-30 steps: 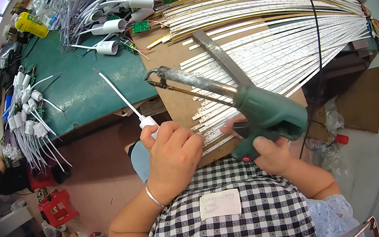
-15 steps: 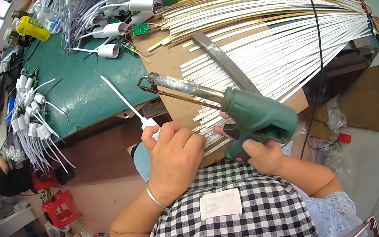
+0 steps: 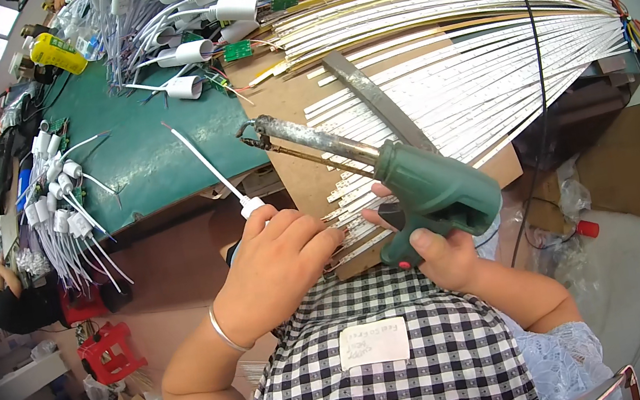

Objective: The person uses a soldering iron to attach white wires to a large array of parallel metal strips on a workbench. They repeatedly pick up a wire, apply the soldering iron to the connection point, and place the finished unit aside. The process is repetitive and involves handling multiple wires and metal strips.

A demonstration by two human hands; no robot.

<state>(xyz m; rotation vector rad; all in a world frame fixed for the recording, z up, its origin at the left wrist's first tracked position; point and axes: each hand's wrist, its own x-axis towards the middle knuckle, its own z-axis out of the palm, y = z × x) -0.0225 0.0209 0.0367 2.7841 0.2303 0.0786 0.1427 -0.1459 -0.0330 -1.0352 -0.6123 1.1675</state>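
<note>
In my right hand (image 3: 449,262) is a green pistol-grip soldering gun (image 3: 440,186), its fingers wrapped round the handle. The gun's dark, crusted tip points up and left, above the cardboard. My left hand (image 3: 271,259) is closed round a white plastic end cap (image 3: 251,206), whose lower part my fingers hide. From the cap a white cable (image 3: 203,164) sticks up past the table edge, with bare wire at its end. My left fingertips lie at the near ends of white LED strips (image 3: 501,82), fanned out over a cardboard sheet (image 3: 296,177).
A grey metal bar (image 3: 378,102) lies across the strips. White caps with cables and green circuit boards (image 3: 237,51) are heaped at the back; another bunch (image 3: 54,194) hangs over the left edge. A black cord (image 3: 539,68) runs down at right. Another person (image 3: 21,304) sits far left.
My left hand has shifted slightly, its wrist swinging left and its fingers covering more of the cap. The soldering gun has barely moved, with its tip slightly to the right.
</note>
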